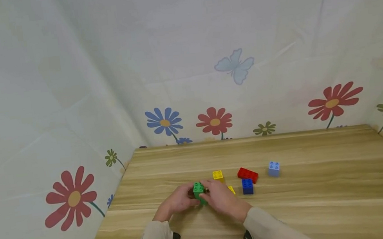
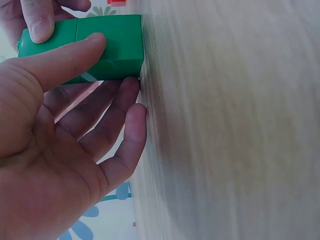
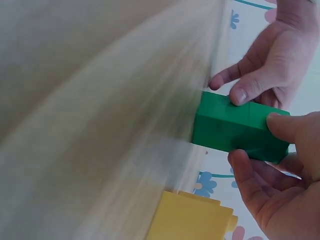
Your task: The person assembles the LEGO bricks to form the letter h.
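Observation:
Two green toy bricks (image 1: 198,189) stand stacked one on the other on the table, studs up. In the left wrist view a thin seam shows between the lower brick (image 2: 117,40) and the upper brick (image 2: 60,32). My left hand (image 1: 180,199) grips the lower one, thumb on its near side and fingers behind. From the other side my right hand (image 1: 223,198) pinches the upper brick (image 3: 270,135) between thumb and fingers. Just past the right hand is a yellow brick (image 1: 232,189), partly hidden by it.
Behind the hands stands another yellow brick (image 1: 217,175). To the right are a red brick (image 1: 248,174), a dark blue brick (image 1: 247,187) and a light blue brick (image 1: 274,169). A flower-printed cloth (image 1: 184,57) hangs along the back of the wooden table (image 1: 329,206).

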`<state>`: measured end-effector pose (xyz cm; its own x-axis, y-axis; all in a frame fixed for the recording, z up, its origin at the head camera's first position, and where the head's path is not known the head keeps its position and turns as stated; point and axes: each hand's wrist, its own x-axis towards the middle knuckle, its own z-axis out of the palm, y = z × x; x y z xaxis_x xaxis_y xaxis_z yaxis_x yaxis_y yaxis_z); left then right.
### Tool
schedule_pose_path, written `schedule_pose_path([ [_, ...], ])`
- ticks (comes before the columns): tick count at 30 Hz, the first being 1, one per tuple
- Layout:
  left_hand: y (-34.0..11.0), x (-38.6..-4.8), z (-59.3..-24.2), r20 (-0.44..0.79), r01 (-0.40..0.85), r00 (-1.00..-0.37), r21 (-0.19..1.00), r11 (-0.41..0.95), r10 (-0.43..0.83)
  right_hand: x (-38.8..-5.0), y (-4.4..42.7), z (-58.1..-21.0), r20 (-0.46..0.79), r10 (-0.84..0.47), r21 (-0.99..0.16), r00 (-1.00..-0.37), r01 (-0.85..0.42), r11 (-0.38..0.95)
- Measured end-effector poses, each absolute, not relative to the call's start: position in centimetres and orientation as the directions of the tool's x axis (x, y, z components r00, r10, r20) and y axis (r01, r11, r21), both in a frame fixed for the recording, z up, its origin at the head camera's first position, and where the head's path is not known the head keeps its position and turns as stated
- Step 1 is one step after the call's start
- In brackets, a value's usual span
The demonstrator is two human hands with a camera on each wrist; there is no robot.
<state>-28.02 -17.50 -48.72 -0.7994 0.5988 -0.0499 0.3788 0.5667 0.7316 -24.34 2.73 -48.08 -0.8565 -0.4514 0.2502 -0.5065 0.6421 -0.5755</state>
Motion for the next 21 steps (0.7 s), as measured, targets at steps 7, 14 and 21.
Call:
schedule_pose_path([
  [7, -17.3, -28.2, -49.0, -0.049, 0.361, -0.812, 0.742, 0.566, 0.582, -24.6, 3.1, -47.8, 0.184, -0.437, -0.601, -0.880, -0.453, 0.659],
  [14, -17.0, -27.9, -49.0, -0.072, 0.329, -0.817, 0.757, 0.565, 0.572, -23.4, 4.9, -46.8, 0.172, -0.436, -0.666, -0.883, -0.431, 0.609],
  [21, -16.3, -27.9, -47.7, -0.077, 0.284, -0.849, 0.767, 0.575, 0.523, -22.5, 7.6, -44.9, 0.199, -0.398, -0.666, -0.896, -0.422, 0.615],
])
